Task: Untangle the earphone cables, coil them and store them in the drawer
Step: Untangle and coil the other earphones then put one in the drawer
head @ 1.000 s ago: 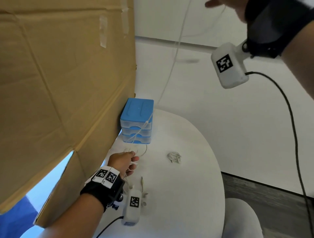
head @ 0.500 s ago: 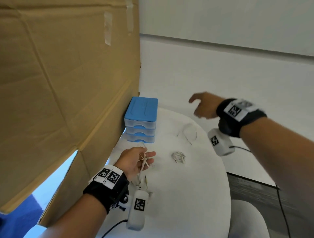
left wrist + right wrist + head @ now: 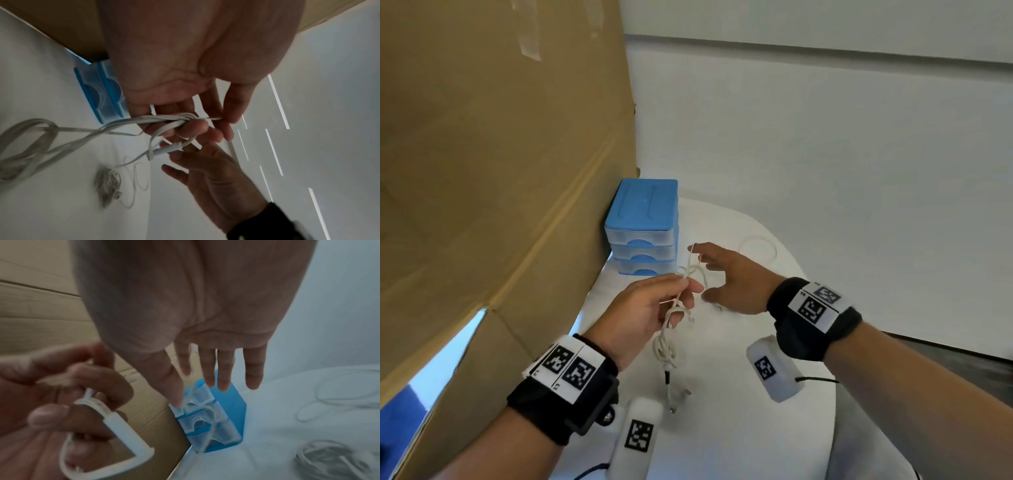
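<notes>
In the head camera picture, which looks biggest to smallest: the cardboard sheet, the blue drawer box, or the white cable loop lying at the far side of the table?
1. Cardboard sheet, by far the largest, though it also stands nearest the camera.
2. Blue drawer box.
3. White cable loop, a thin ring, smaller than the box.

Soft, even light is filling the head view, bending lines at its edges. Both wrist views are looking dim, grainy, and blurring close up.
</notes>
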A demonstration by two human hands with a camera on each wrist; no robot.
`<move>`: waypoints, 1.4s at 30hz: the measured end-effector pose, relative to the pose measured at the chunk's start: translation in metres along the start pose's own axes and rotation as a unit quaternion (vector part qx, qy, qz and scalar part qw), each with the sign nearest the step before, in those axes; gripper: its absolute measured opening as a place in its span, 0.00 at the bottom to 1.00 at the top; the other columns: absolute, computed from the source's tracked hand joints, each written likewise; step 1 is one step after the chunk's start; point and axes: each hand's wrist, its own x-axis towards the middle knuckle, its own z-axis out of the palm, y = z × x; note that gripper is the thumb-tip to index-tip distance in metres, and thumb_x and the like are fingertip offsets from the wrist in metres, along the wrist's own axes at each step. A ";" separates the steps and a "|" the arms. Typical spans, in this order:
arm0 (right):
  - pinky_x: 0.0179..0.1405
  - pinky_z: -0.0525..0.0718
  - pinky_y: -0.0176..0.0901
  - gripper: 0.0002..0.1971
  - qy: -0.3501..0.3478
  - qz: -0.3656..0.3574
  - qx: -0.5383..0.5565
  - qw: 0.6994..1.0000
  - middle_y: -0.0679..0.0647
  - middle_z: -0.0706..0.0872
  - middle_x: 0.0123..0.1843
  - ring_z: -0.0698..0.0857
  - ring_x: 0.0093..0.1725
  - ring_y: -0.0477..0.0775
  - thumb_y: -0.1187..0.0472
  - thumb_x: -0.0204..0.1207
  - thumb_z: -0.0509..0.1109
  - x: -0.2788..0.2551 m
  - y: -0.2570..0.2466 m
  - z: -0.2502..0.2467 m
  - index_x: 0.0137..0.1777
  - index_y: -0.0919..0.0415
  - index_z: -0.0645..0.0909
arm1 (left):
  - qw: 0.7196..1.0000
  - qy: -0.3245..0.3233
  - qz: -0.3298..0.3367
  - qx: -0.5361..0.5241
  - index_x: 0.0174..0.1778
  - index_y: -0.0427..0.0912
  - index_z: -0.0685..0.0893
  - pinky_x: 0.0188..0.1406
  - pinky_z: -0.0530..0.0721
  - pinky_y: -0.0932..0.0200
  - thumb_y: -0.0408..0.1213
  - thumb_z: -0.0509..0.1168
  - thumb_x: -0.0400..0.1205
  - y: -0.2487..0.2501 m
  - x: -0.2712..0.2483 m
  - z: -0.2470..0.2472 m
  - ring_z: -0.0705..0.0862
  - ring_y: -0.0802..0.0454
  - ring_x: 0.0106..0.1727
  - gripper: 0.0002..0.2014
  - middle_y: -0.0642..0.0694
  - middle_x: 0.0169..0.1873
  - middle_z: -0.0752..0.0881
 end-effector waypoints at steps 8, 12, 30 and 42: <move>0.60 0.77 0.29 0.41 0.119 -0.053 0.058 0.990 0.43 0.72 0.72 0.78 0.69 0.46 0.68 0.79 0.69 0.008 -0.002 -0.009 0.84 0.39 0.54 | 0.995 0.029 -0.093 -0.003 0.54 0.37 0.90 0.35 0.79 0.57 0.42 0.62 0.82 -0.007 0.004 -0.008 0.82 0.49 0.33 0.16 0.43 0.42 0.87; 0.57 0.84 0.38 0.37 0.168 -0.079 0.083 0.979 0.53 0.80 0.67 0.87 0.57 0.51 0.67 0.80 0.68 0.009 -0.012 -0.027 0.83 0.38 0.60 | 0.991 0.085 -0.104 0.020 0.49 0.37 0.90 0.31 0.80 0.59 0.46 0.66 0.82 -0.012 0.007 -0.011 0.81 0.51 0.30 0.16 0.45 0.39 0.88; 0.37 0.83 0.37 0.34 0.277 -0.151 0.113 0.942 0.55 0.87 0.51 0.89 0.40 0.55 0.65 0.80 0.66 0.007 -0.065 -0.046 0.81 0.36 0.63 | 0.961 0.205 -0.031 0.183 0.38 0.36 0.90 0.50 0.86 0.47 0.39 0.70 0.81 -0.023 0.014 -0.025 0.84 0.50 0.33 0.11 0.46 0.28 0.90; 0.47 0.80 0.38 0.07 0.122 -0.062 -0.052 0.989 0.44 0.89 0.48 0.85 0.45 0.44 0.60 0.79 0.68 -0.005 -0.077 -0.028 0.45 0.55 0.88 | 0.987 0.098 -0.054 -0.113 0.57 0.32 0.86 0.42 0.90 0.56 0.43 0.55 0.88 0.011 0.004 -0.016 0.90 0.47 0.32 0.20 0.36 0.50 0.92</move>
